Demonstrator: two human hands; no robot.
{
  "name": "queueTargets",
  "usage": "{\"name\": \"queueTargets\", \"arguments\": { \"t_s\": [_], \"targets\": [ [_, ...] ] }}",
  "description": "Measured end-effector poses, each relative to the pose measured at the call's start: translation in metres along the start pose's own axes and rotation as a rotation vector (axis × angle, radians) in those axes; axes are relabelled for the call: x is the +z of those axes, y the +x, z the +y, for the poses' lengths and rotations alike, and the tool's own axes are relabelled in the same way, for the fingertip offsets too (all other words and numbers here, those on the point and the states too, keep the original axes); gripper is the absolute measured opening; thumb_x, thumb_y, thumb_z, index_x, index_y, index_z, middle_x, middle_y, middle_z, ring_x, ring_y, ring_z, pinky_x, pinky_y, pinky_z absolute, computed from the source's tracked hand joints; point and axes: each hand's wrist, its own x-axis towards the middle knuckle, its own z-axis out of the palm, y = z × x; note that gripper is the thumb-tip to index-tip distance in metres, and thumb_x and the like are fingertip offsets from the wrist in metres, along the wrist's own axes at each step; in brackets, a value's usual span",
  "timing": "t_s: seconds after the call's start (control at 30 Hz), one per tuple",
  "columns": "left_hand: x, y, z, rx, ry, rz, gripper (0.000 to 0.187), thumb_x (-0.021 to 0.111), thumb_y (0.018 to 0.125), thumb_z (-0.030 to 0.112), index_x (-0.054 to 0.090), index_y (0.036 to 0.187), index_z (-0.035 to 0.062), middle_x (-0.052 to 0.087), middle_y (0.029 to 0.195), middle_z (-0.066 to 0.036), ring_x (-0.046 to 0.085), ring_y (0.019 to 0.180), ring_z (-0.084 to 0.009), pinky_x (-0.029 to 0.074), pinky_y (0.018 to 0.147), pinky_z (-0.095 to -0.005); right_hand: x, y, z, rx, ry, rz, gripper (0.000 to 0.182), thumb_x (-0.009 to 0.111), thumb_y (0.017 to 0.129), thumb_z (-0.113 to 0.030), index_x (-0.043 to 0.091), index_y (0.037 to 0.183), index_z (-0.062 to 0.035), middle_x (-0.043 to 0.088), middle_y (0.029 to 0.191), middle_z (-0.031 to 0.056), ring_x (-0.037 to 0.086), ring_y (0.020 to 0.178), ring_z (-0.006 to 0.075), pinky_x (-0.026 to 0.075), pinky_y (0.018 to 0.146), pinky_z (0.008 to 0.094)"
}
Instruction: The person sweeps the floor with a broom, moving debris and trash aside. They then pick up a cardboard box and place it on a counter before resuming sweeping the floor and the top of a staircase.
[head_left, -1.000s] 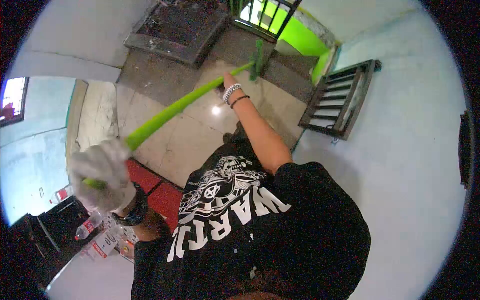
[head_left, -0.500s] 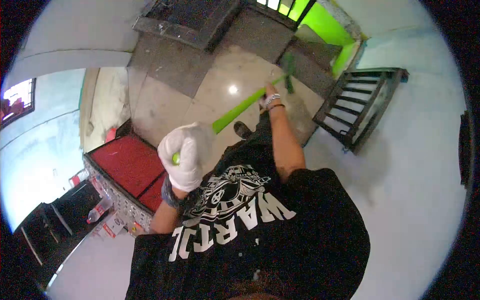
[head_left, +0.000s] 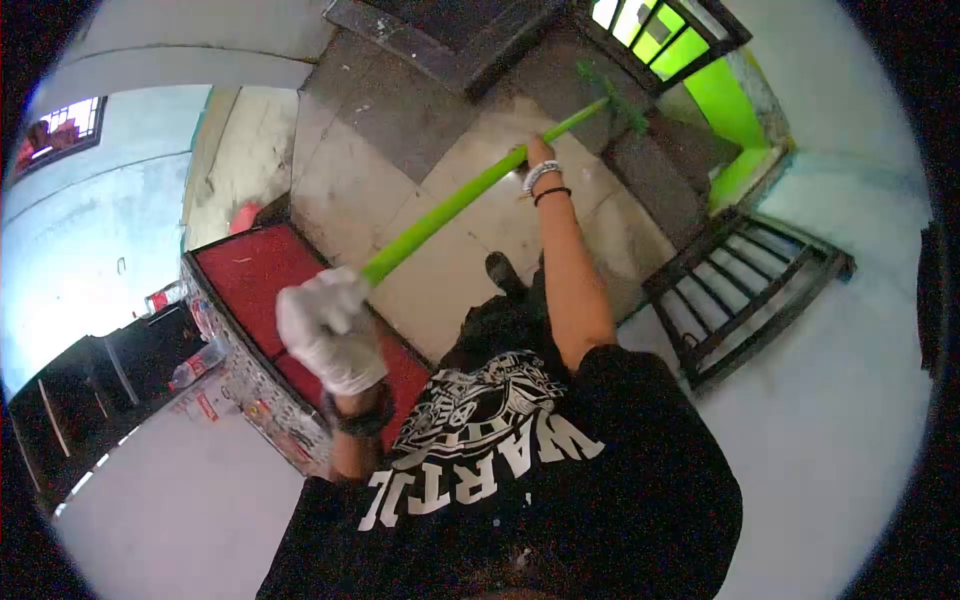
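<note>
A broom with a bright green handle (head_left: 440, 220) slants across the view, its blurred green head (head_left: 625, 100) over the floor at the top. My left hand (head_left: 325, 325), in a white glove, is closed round the handle's near end. Farther along the shaft, my right hand (head_left: 535, 155) grips it bare, with bracelets at the wrist; its fingers are partly hidden. Below the handle one dark shoe (head_left: 503, 272) shows on the pale tiles.
At left stands a red-topped box (head_left: 250, 270) beside plastic bottles (head_left: 200, 362). A black metal rack (head_left: 745, 290) leans against the right wall. A dark raised ledge (head_left: 430, 55) and a barred gate (head_left: 670, 45) are at the top.
My gloved left hand has moved left and slightly down. The broom's head has shifted up and right in view. The surroundings appear shifted as my head has moved.
</note>
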Motion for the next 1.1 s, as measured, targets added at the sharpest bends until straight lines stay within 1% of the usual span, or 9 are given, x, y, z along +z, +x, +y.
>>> {"name": "queueTargets", "arguments": {
  "t_s": [0.13,0.23,0.43,0.53,0.6,0.63,0.8,0.93,1.1],
  "targets": [
    [-0.009,-0.035,-0.078,-0.072,-0.056,-0.017,0.029,0.044,0.090,0.017,0.039,0.061,0.0100,0.043,0.057,-0.002,0.047,0.061,-0.0168,0.042,0.077,-0.0362,-0.019,0.053,0.010,0.010,0.216,0.035,0.020,0.042,0.086,-0.021,0.043,0.090,-0.0011,0.051,0.063,0.0114,0.053,0.049,0.0235,0.047,0.044,0.0344],
    [0.011,-0.072,-0.138,-0.114,-0.008,0.062,0.027,0.045,0.090,0.018,0.044,0.065,0.0084,0.048,0.059,-0.002,0.049,0.061,-0.0154,0.039,0.086,-0.0389,-0.033,0.122,0.017,-0.010,-0.206,0.054,0.020,0.045,0.085,-0.019,0.042,0.089,-0.0001,0.050,0.062,0.0103,0.052,0.048,0.0256,0.047,0.044,0.0353],
    [-0.043,-0.076,-0.050,-0.178,0.081,0.182,0.033,0.042,0.091,0.018,0.036,0.060,0.0100,0.041,0.055,-0.001,0.041,0.054,-0.0122,0.040,0.081,-0.0372,-0.025,0.070,0.138,-0.260,-1.055,-0.165,0.025,0.046,0.084,-0.024,0.047,0.084,0.0013,0.054,0.063,0.0115,0.054,0.051,0.0248,0.048,0.048,0.0363],
    [-0.043,-0.088,-0.008,-0.078,0.083,0.010,0.034,0.041,0.091,0.020,0.040,0.060,0.0077,0.045,0.055,-0.003,0.042,0.055,-0.0130,0.042,0.075,-0.0367,-0.043,0.052,0.171,-0.333,-0.939,-0.158,0.029,0.046,0.083,-0.026,0.050,0.081,0.0019,0.056,0.063,0.0121,0.055,0.053,0.0244,0.048,0.050,0.0368],
    [-0.026,-0.084,-0.013,-0.174,0.126,0.155,0.034,0.041,0.090,0.020,0.034,0.058,0.0098,0.036,0.053,-0.001,0.037,0.053,-0.0142,0.038,0.064,-0.0335,-0.046,0.050,0.145,-0.327,-0.663,-0.209,0.029,0.043,0.086,-0.027,0.048,0.080,0.0015,0.055,0.062,0.0129,0.055,0.051,0.0252,0.047,0.048,0.0379],
    [-0.021,-0.085,-0.013,-0.244,0.161,0.230,0.035,0.041,0.089,0.019,0.031,0.057,0.0108,0.031,0.051,0.000,0.035,0.053,-0.0148,0.035,0.059,-0.0319,-0.044,0.006,0.103,-0.053,-0.316,-0.130,0.030,0.041,0.087,-0.027,0.048,0.079,0.0010,0.054,0.062,0.0130,0.055,0.050,0.0252,0.047,0.045,0.0385],
    [-0.006,-0.052,-0.079,-0.234,-0.020,0.225,0.035,0.043,0.088,0.012,0.030,0.056,0.0109,0.031,0.050,0.002,0.036,0.048,-0.0126,0.041,0.065,-0.0315,-0.019,0.015,0.031,0.044,-0.208,0.107,0.025,0.044,0.083,-0.021,0.046,0.068,-0.0022,0.052,0.057,0.0105,0.050,0.043,0.0229,0.043,0.040,0.0353],
    [-0.029,-0.053,-0.027,-0.265,0.148,0.556,0.037,0.041,0.088,0.012,0.028,0.053,0.0123,0.027,0.047,0.002,0.035,0.046,-0.0134,0.039,0.057,-0.0327,-0.023,0.072,0.152,-0.096,-1.161,-0.464,0.015,0.050,0.074,-0.015,0.047,0.064,-0.0045,0.050,0.053,0.0090,0.047,0.042,0.0205,0.035,0.037,0.0329],
    [-0.096,-0.085,0.022,-0.021,-0.040,0.186,0.035,0.041,0.090,0.020,0.033,0.057,0.0110,0.039,0.052,-0.001,0.043,0.053,-0.0164,0.044,0.066,-0.0356,0.032,-0.067,0.194,0.161,-0.709,-0.021,0.017,0.046,0.077,-0.020,0.049,0.072,-0.0035,0.055,0.064,0.0120,0.052,0.051,0.0232,0.037,0.040,0.0336]
  ]
}}
